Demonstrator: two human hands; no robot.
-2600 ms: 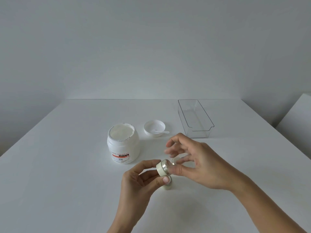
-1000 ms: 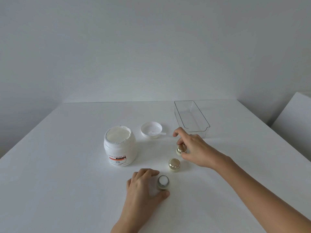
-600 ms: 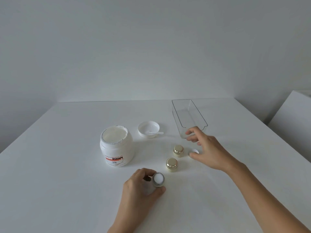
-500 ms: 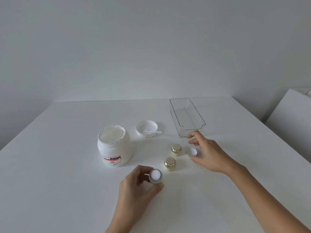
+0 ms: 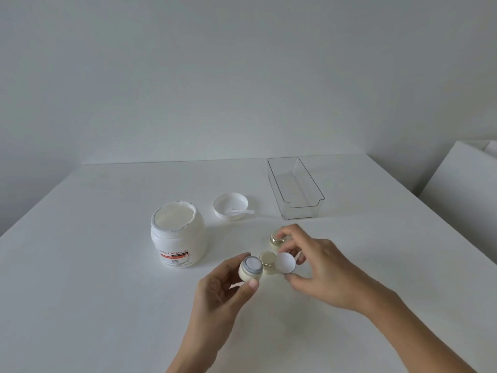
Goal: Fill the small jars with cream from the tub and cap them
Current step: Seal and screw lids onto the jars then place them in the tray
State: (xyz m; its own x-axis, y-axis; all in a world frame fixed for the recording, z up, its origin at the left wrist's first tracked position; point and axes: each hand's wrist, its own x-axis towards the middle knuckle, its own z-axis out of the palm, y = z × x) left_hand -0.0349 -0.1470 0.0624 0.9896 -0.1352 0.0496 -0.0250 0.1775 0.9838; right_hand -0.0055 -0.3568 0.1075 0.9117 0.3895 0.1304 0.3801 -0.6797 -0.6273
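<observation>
My left hand (image 5: 215,297) grips a small cream-coloured jar (image 5: 250,270) that is open at the top, with white cream showing inside. My right hand (image 5: 320,267) pinches a small white round disc (image 5: 285,262) just to the right of that jar, a little above the table. Two small jars with gold caps stand on the table: one (image 5: 267,261) between my hands, the other (image 5: 277,239) farther back, partly behind my right fingers. The big white cream tub (image 5: 178,235) stands open at the left, full of cream.
The tub's white lid (image 5: 230,206) lies upside down behind the jars with a small white spatula (image 5: 240,211) resting in it. A clear plastic tray (image 5: 295,188) stands at the back right. The white table (image 5: 80,292) ends at a wall behind.
My left hand lifted the open jar off the table. My right hand left the capped jar, picked up the white disc from the table and brought it next to the open jar.
</observation>
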